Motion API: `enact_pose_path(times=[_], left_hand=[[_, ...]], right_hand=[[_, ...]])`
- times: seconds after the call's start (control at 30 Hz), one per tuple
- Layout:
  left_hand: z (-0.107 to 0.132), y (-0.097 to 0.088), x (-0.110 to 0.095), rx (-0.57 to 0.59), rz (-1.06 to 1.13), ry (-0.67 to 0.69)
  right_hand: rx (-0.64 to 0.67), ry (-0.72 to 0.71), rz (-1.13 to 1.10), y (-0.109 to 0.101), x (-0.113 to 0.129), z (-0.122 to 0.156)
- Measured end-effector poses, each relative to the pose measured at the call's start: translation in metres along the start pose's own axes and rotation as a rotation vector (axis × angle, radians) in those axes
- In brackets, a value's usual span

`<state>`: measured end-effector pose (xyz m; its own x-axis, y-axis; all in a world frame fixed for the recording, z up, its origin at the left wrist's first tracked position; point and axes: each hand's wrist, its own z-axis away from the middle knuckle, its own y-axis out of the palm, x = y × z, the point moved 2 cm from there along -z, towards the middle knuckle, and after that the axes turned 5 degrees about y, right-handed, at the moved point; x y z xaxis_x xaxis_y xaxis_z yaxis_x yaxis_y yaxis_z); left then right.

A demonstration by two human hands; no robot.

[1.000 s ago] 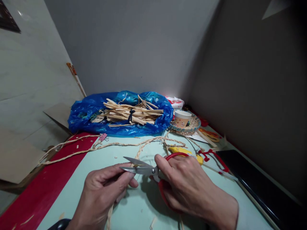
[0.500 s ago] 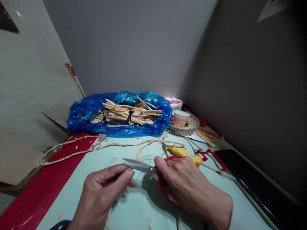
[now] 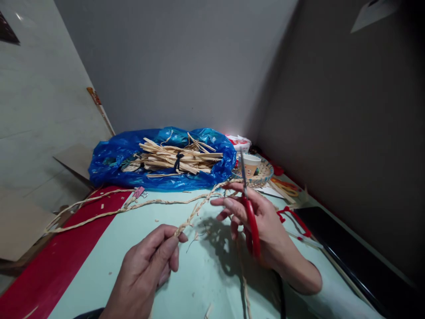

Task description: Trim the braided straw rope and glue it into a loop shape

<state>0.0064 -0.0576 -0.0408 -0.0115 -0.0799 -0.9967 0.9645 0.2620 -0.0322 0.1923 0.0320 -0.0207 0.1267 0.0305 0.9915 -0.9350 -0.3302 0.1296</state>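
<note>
The pale green table (image 3: 179, 288) is lying beneath both hands. Your right hand (image 3: 267, 217) is hovering above it, fingers apart; you are bearing the red-handled scissors (image 3: 253, 226) points-up across that hand, though I cannot tell whether its grip is clamping them. Your left hand (image 3: 148, 266) is angling in from below, its grip pinching the braided cord (image 3: 187, 220), which is running up toward your right hand.

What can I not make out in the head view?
Head view:
Braided cord, gripped stretch: hidden by the left hand.
Blue bag, floor: hidden by the straw bundle.
Cup, printed pattern: too small to tell.
Black slab, near end: cut off by picture edge.
</note>
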Motion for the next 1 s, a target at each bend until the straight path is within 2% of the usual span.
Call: enact_pose_path(times=[0.07,0.2,0.3,0.43,0.5,0.57,0.67,0.73,0.8,0.93,1.0], left_hand=[[0.000,0.002,0.002,0.033,-0.029,0.001],[0.000,0.006,0.005,0.135,-0.167,0.033],[0.000,0.008,0.006,0.251,-0.175,0.010],[0.002,0.012,0.004,0.366,-0.045,-0.051],[0.002,0.014,0.003,0.391,0.013,-0.087],[0.003,0.014,0.001,0.380,0.063,-0.121],[0.001,0.011,-0.001,0.314,0.132,-0.146],[-0.001,0.009,-0.002,0.258,0.190,-0.163],[-0.003,0.007,-0.004,0.213,0.256,-0.177],[-0.003,0.005,-0.009,0.142,0.327,-0.152],[-0.002,0.004,-0.012,0.103,0.319,-0.123]], right_hand=[[-0.056,-0.072,-0.064,-0.003,0.004,0.000],[-0.081,-0.189,-0.079,-0.007,0.013,0.001],[-0.095,-0.198,-0.092,-0.007,0.015,0.001],[-0.125,-0.161,-0.021,-0.009,0.013,-0.002],[-0.125,-0.128,0.143,-0.013,0.010,-0.004],[-0.112,-0.124,0.399,-0.017,0.008,-0.006],[-0.069,-0.158,0.742,-0.019,0.009,-0.006],[-0.055,-0.187,0.871,-0.017,0.011,-0.002],[-0.029,-0.258,0.987,-0.013,0.014,0.004],[0.085,-0.500,1.332,-0.007,0.014,0.015],[0.087,-0.587,1.491,-0.008,0.012,0.016]])
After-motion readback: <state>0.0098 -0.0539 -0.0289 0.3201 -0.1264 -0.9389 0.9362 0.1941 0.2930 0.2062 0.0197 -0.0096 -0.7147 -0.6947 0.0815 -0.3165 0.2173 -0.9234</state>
